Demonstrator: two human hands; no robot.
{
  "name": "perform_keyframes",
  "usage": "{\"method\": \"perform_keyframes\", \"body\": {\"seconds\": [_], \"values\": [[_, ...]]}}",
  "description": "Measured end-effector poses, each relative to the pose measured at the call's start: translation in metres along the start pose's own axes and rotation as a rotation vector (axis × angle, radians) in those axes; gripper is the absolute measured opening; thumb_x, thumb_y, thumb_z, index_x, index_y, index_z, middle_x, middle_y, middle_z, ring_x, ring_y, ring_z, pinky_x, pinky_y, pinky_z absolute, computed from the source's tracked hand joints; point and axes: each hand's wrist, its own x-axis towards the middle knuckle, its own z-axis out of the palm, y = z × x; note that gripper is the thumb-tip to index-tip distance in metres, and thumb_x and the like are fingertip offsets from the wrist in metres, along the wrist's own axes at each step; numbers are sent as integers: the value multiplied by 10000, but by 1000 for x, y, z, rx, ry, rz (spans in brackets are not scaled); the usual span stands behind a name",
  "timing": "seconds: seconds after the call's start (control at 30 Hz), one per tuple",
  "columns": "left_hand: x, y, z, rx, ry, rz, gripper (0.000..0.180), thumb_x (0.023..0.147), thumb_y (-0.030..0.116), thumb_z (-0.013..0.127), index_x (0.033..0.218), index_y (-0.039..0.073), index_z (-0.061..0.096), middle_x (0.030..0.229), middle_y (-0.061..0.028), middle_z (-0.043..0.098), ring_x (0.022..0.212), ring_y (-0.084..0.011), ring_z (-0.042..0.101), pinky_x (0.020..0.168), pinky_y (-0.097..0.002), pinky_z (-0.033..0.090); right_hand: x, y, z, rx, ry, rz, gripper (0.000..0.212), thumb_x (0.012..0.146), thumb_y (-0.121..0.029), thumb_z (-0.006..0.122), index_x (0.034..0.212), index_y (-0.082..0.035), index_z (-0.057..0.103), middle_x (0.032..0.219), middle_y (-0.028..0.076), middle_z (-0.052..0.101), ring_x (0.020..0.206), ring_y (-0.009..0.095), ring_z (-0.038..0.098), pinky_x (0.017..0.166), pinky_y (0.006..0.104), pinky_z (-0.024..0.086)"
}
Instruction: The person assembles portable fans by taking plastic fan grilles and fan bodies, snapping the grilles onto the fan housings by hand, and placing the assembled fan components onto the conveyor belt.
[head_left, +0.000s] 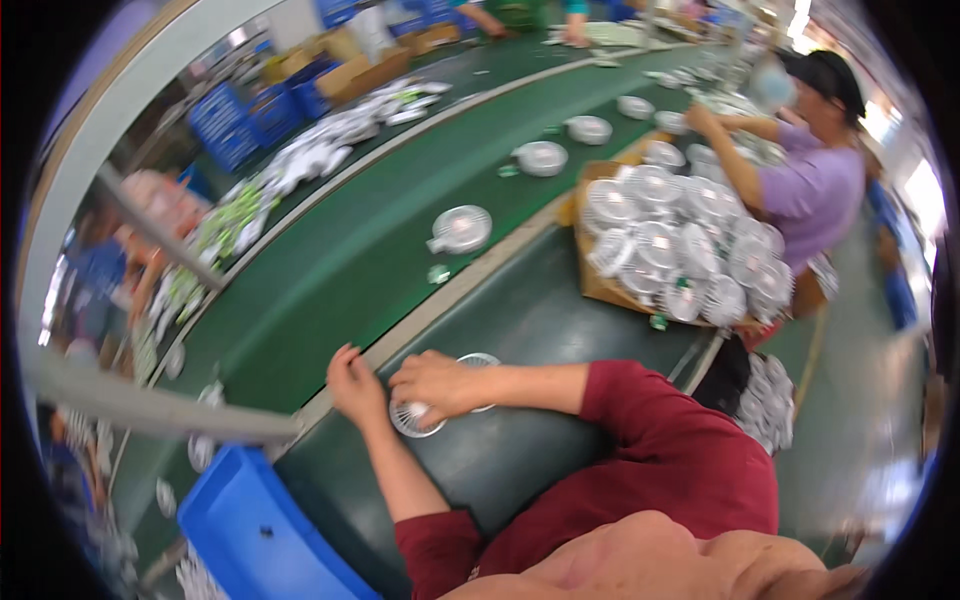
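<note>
My right hand [442,383] is closed over a small fan with a round, pale slatted grille [416,421] on the dark green worktop. The hand covers its middle. Another round slatted edge [480,362] shows behind my right wrist; I cannot tell whether it belongs to the same fan. Just to the left, beside the belt's rail, my left hand [354,388] is raised with its fingers slightly bent and apart, and I see nothing in it.
Beyond the rail, a green conveyor belt [330,285] carries spaced-out fans [463,229]. A carton [592,284] heaped with similar fans stands to the right, near a co-worker in a purple shirt [815,195]. A blue bin [262,530] and a grey metal bar [170,402] are at the left.
</note>
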Motion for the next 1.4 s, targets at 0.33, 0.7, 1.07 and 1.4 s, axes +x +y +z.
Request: {"method": "perform_keyframes", "body": {"seconds": [0.33, 0.7, 1.07, 1.4], "values": [[-2, 19, 3, -55, 60, -36, 85, 829, 73, 595, 899, 92, 639, 1041, -90, 658, 987, -302, 596, 856, -392, 470, -2, 1, -10, 21, 144, -50, 548, 671, -234, 768, 1160, -74, 579, 1126, 106, 600, 1051, 308, 537, 895, 404, 433], [-3, 19, -1, -73, 82, -28, 100, 816, 82, 601, 910, 74, 637, 1042, -97, 651, 962, -316, 588, 835, -404, 466, -13, -16, -2, -98, 44, 15, 967, 610, -326, 827, 1397, -34, 347, 1310, 165, 483, 1196, 317, 455, 964, 429, 370], [22, -6, 2, -408, 92, -311, 168, 863, 23, 582, 1028, 28, 613, 1195, -106, 575, 1041, -182, 593, 886, -293, 491, -17, -15, -1, -147, 22, -2, 759, 620, -271, 828, 1263, -42, 495, 1337, 206, 459, 1233, 352, 432, 985, 457, 385], [147, -79, -45, 807, -91, -550, 636, 805, 251, 628, 1382, 147, 383, 1491, -189, 224, 1328, -432, 321, 1073, -639, 166, -15, -22, 1, -138, 15, -26, 747, 646, -278, 818, 1271, -25, 497, 1345, 215, 455, 1243, 351, 427, 989, 453, 378]]}}
